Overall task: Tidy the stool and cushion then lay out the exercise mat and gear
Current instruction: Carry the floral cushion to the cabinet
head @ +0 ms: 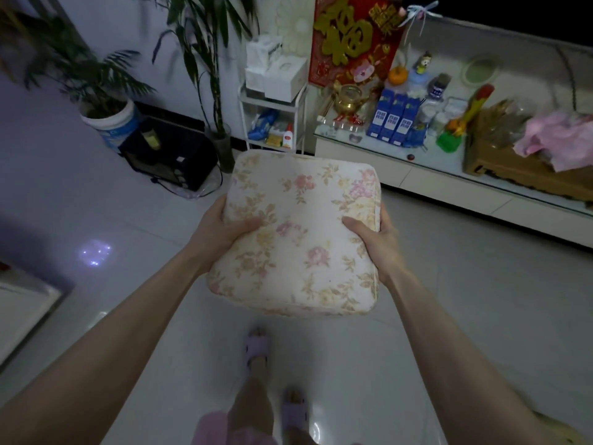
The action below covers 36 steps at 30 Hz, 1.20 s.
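Observation:
A square cream cushion (300,234) with pink and tan flowers is held in the air in front of me, above the tiled floor. My left hand (221,229) grips its left edge, thumb on top and fingers underneath. My right hand (373,239) grips its right edge the same way. No stool, exercise mat or gear is in view.
A low white cabinet (449,184) crowded with cartons, jars and a cardboard box runs along the right wall. A small white rack (272,123) and a black oven (170,159) stand ahead, beside potted plants (106,101). Pale tiled floor (481,300) lies around my slippered feet (256,348).

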Each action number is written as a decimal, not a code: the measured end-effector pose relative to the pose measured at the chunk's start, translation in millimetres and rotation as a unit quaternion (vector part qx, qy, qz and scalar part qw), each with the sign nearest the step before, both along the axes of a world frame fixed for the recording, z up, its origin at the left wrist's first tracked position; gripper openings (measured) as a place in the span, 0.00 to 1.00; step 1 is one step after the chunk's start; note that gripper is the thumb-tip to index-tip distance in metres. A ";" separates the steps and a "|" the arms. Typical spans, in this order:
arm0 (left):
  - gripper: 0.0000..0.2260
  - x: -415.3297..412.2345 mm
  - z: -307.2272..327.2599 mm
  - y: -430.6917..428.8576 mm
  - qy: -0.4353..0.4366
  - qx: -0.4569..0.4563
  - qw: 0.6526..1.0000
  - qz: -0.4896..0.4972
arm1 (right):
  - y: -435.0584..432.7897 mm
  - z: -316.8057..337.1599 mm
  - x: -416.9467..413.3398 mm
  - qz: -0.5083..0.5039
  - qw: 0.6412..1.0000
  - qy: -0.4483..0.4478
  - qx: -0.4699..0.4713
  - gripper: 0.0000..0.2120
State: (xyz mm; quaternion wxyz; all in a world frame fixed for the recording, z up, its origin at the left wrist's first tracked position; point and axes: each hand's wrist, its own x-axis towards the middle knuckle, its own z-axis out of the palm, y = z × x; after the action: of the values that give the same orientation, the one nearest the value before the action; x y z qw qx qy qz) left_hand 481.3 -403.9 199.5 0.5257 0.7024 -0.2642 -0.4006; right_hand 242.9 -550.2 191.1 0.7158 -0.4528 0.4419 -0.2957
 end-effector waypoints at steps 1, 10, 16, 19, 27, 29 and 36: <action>0.29 14.1 -4.4 -17.6 0.005 -0.001 1.000 -0.009 | -15.1 -5.0 12.5 -0.008 1.000 0.002 0.001 0.31; 0.24 131.3 -64.8 -161.7 0.054 0.023 0.996 -0.060 | -130.7 -68.0 116.6 -0.066 0.997 0.029 0.036 0.26; 0.18 173.6 -109.8 -220.3 0.065 0.053 0.993 -0.079 | -183.4 -110.8 158.4 -0.080 0.996 0.039 0.032 0.27; 0.19 191.4 -141.0 -253.4 0.053 0.061 0.992 -0.097 | -212.1 -144.1 175.5 -0.096 0.994 0.042 0.032 0.29; 0.33 217.7 -261.7 -339.2 0.074 0.098 0.987 -0.102 | -287.5 -257.1 195.0 -0.105 0.993 0.049 0.035 0.30; 0.30 219.1 -295.8 -356.1 0.070 0.093 0.988 -0.098 | -306.6 -288.6 198.9 -0.099 0.993 0.053 0.033 0.30; 0.28 228.3 -417.1 -408.3 0.063 0.079 0.990 -0.096 | -357.2 -415.3 209.8 -0.099 0.993 0.051 0.034 0.29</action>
State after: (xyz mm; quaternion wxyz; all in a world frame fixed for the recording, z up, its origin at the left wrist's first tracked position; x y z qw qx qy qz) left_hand 709.6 -812.2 -217.6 0.4433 0.6865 -0.2644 -0.5122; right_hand 452.7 -907.4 -224.2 0.6746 -0.3969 0.5303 -0.3259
